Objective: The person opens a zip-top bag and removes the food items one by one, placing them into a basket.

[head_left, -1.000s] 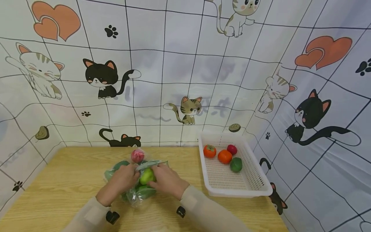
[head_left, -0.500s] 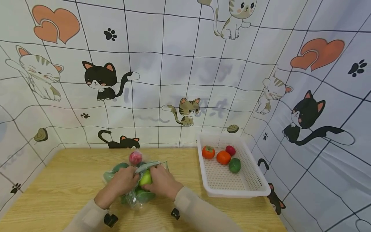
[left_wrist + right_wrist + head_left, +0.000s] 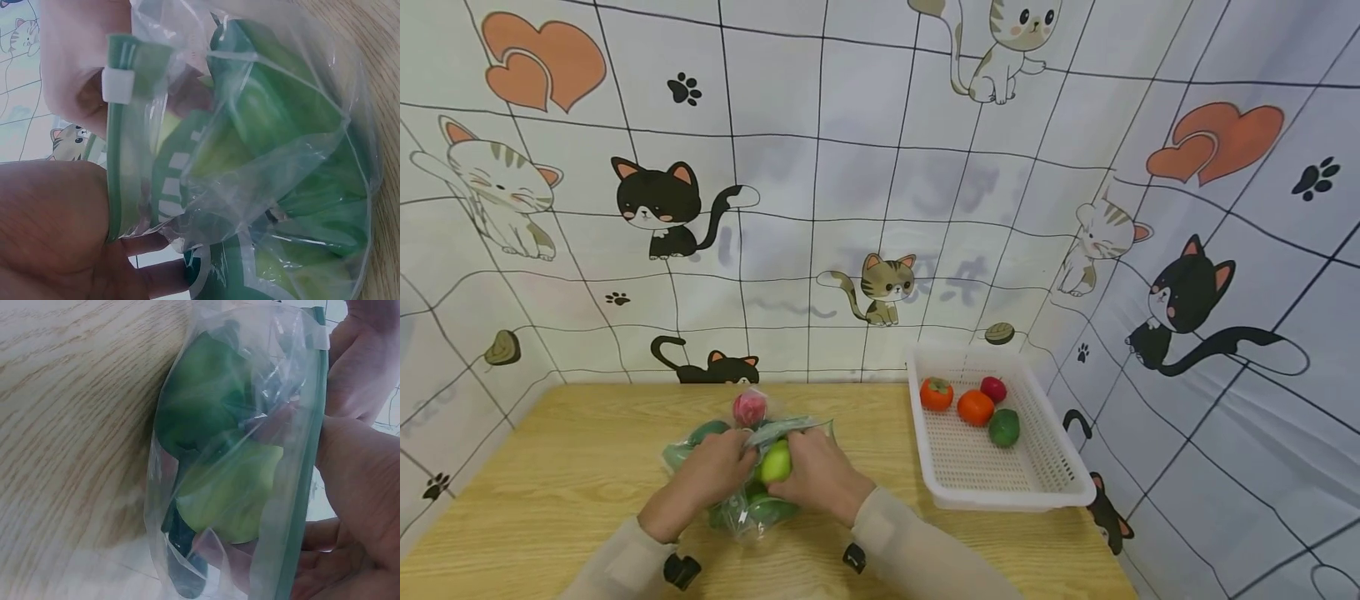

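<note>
A clear zip bag (image 3: 300, 187) with a green zip edge and a white slider (image 3: 118, 85) lies on the wooden table. Through the film show dark green produce (image 3: 203, 394), a yellow-green fruit (image 3: 231, 494) and, at the far end, a pink round fruit (image 3: 749, 407). My left hand (image 3: 718, 471) grips the bag at its opening, with the thumb along the zip edge. Inside the mouth, my right hand (image 3: 827, 475) holds the yellow-green fruit, thumb on the near side; its fingertips show through the film in the right wrist view.
To the right stands a white perforated basket (image 3: 977, 487). It holds a persimmon (image 3: 936, 396), an orange fruit (image 3: 976, 408), a small red fruit (image 3: 993, 389) and a round green one (image 3: 1004, 428). A cat-print curtain (image 3: 790, 200) closes off the back and sides.
The right hand has shifted a little left and its thumb has come further round the yellow-green fruit. The left hand keeps its grip on the bag. The head view has shifted slightly.
</note>
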`<state>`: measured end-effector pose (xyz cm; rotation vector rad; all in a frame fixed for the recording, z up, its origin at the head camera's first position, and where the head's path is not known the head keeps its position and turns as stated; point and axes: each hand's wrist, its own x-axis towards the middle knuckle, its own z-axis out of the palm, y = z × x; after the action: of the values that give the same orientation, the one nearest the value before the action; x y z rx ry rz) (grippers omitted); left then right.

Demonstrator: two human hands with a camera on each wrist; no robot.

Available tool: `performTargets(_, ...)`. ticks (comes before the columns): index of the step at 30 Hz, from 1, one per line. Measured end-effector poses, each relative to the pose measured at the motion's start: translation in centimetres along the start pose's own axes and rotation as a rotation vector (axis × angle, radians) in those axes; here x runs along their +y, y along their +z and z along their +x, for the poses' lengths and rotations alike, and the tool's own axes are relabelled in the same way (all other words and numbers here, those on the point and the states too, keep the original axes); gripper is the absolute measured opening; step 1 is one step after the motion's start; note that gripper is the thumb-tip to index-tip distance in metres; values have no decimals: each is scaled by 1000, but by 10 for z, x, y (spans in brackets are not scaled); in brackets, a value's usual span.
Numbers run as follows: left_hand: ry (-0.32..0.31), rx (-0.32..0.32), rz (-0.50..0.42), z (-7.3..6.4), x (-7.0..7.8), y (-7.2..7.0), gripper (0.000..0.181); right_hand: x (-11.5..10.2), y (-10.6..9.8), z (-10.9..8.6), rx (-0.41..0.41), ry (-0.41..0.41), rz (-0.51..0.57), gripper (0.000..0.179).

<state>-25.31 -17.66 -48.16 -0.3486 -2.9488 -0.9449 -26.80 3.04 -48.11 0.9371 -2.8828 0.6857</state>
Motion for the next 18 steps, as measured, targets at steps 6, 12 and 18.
performTargets(6, -28, -8, 5, -2, 6, -5, 25, -6, -9, -5, -3, 27, -22, 68)
performTargets(12, -20, 15, 49, -4, 11, -10, 11, -10, -20, -12, 26, -34, -98, 74)
performTargets(18, 2, 65, 70, -4, 15, -14, 37, -13, -34, -21, 12, -41, -75, 70)
